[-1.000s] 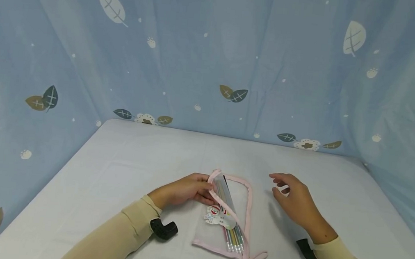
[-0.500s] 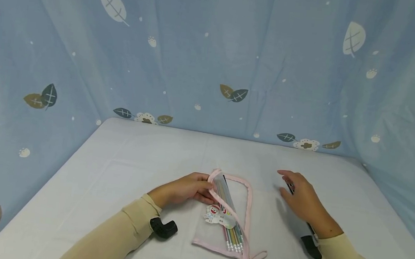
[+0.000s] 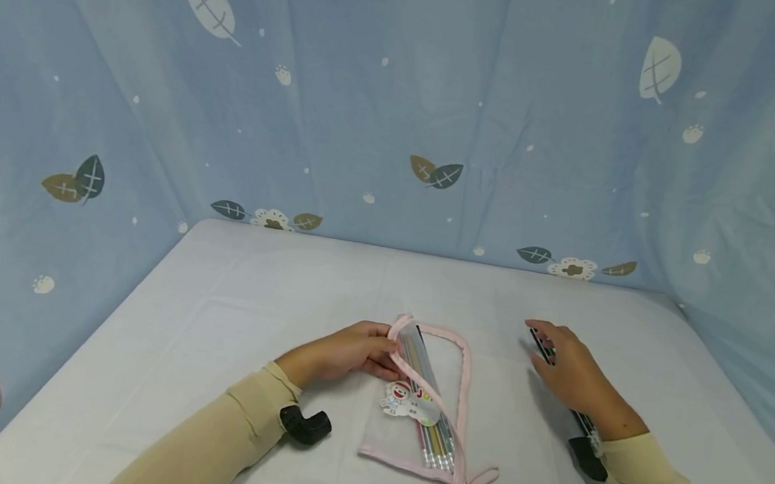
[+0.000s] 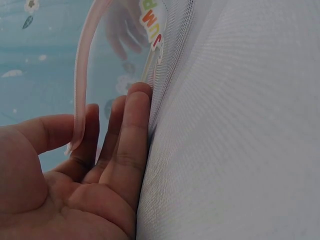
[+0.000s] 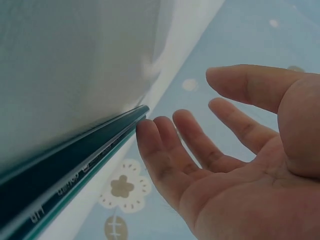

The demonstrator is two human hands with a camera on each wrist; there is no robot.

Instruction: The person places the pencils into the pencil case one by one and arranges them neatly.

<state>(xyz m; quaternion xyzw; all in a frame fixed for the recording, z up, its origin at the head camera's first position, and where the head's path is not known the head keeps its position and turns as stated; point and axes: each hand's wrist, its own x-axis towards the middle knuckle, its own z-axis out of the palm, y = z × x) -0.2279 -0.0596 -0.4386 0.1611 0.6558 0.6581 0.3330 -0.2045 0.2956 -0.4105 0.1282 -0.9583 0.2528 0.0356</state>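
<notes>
A see-through mesh pencil case (image 3: 466,372) with pink edging and a cartoon label (image 3: 408,402) lies on the table, its mouth lifted at the top left. Several pencils with metallic ends (image 3: 439,446) show inside it. My left hand (image 3: 350,350) pinches the pink edge of the mouth between thumb and forefinger, its other fingers straight behind the mesh. To the right, my right hand (image 3: 570,372) hovers over dark pencils (image 3: 543,347) and partly hides them. In the right wrist view its fingers are spread and slightly bent, the fingertips (image 5: 147,127) right at the end of the lettered dark pencils (image 5: 75,180).
The white cloth-covered table (image 3: 287,287) stretches back to a blue leaf-patterned curtain (image 3: 343,115), which also hangs on both sides. A pink zip pull loop (image 3: 483,479) sticks out from the case's lower right corner. Black wrist devices (image 3: 305,425) sit at both cuffs.
My right hand has shifted to the right and slightly toward me, and the dark pencils now show beneath it. The left hand and the pencil case have stayed in place.
</notes>
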